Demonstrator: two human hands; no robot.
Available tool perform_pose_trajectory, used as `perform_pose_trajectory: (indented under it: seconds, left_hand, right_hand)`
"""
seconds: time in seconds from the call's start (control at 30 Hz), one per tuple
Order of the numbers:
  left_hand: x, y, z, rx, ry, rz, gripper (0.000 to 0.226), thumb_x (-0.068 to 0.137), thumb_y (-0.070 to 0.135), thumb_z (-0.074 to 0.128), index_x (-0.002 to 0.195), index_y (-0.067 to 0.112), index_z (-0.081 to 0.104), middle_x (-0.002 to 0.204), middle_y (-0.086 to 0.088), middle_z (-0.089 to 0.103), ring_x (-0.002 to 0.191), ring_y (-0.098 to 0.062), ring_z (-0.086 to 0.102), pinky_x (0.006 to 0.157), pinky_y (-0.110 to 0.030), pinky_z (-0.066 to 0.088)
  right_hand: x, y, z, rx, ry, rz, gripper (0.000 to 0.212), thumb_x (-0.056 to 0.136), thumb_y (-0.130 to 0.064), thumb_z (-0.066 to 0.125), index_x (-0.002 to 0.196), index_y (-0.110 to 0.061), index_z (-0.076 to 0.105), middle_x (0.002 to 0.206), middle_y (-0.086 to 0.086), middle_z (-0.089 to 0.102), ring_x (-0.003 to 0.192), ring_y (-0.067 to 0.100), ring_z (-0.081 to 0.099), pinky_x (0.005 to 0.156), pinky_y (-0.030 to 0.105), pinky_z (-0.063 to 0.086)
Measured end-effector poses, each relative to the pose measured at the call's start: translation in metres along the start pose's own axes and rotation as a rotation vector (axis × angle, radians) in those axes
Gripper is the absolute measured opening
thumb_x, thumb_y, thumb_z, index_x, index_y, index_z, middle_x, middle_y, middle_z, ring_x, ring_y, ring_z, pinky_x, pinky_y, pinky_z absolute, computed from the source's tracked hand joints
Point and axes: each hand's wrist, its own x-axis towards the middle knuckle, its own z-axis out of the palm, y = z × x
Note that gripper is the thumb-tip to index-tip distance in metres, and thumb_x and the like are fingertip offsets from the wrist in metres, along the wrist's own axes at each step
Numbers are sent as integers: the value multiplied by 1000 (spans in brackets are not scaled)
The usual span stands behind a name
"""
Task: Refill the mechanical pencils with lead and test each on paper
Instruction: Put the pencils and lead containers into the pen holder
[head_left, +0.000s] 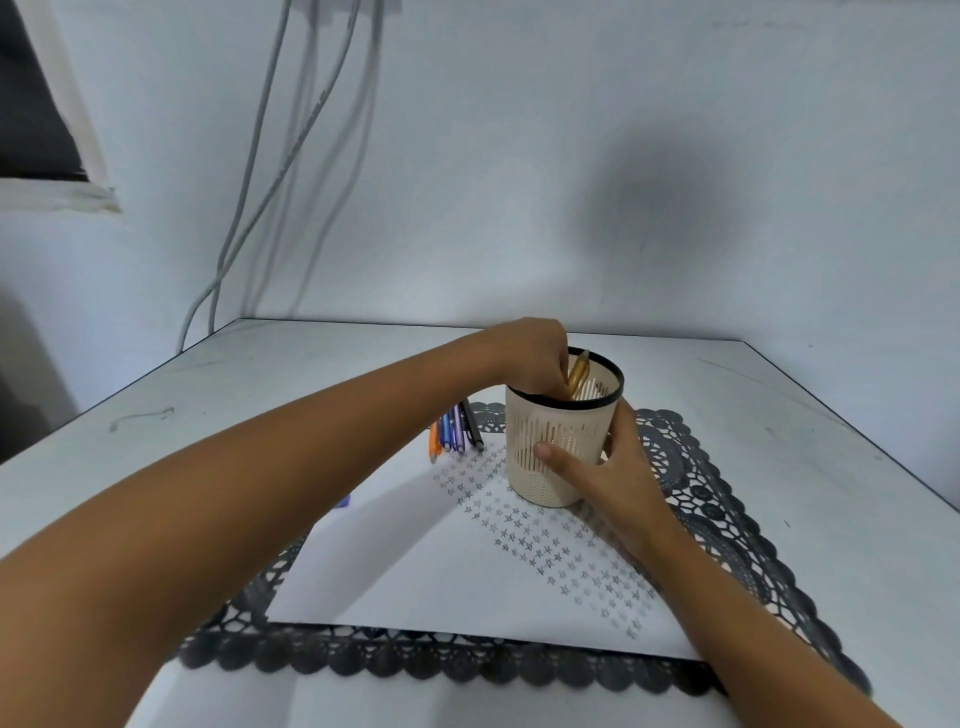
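— Inside the cup (535, 486) on the paper (415, 571), how does the gold pencil (579, 370) lie?
— Long axis steep, top tipped toward 1 o'clock, past the rim.
— The hands?
— Left hand (530, 358) dips in from 9 o'clock, fingers pinching the pencil; right hand (618, 470) grasps the cup's wall, thumb in front.

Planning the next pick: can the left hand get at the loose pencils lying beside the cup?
Probably yes. The pencils lie uncovered just below the left hand, nothing across them; but it seems to pinch the gold pencil in the cup.
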Motion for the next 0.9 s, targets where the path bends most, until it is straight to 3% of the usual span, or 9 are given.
perform_pose_trajectory:
  seconds: [0.07,0.2,0.4,0.5,0.7,0.83,0.9]
  left_hand:
    - [2,0,0,32,-19,3,26,83,25,61,95,4,70,96,-12,69,79,-19,59,56,-21,41]
    - [-2,-2,-5,-35,25,50,21,82,26,63,93,9,71,87,-3,68,78,-14,61,57,-19,43]
    - [-22,-44,-24,-339,342,65,13,87,26,58,91,17,67,85,9,66,81,-6,59,66,-15,43]
    - [-29,-82,-10,-203,320,29,13,88,20,55,95,17,66,92,7,64,85,-6,55,70,-17,40]
    - [-40,-135,32,101,79,74,27,88,16,55,114,18,63,115,0,64,102,-19,57,82,-21,37]
    - [-44,-151,52,306,51,194,28,87,19,55,115,25,60,121,5,60,110,-22,51,92,-35,43]
    - [-45,-153,54,340,51,230,27,88,23,54,114,25,59,123,6,58,113,-21,50,92,-28,39]
  right_hand:
    - [0,0,0,-2,-2,-1,77,61,-14,76,124,-35,38,114,-8,58,104,13,58,64,31,58]
    - [0,-1,-1,-48,5,-32,72,71,-4,73,126,-31,36,108,-13,57,87,-5,61,54,15,52]
    - [0,2,-2,-58,6,-17,76,67,-10,75,130,-29,36,113,-11,56,98,4,57,59,21,56]
    - [0,1,-2,-69,6,-32,75,71,-6,73,132,-27,34,110,-13,56,89,0,58,54,15,52]
    - [1,2,-2,-89,11,-39,70,71,-2,73,126,-26,37,106,-13,56,74,-17,60,51,10,49]
    - [2,4,-3,-70,11,-32,73,67,-6,75,125,-28,38,109,-10,58,85,-5,63,57,16,53]
    - [2,4,-3,-48,4,-12,77,62,-11,77,127,-29,39,112,-8,59,95,5,63,62,24,56]
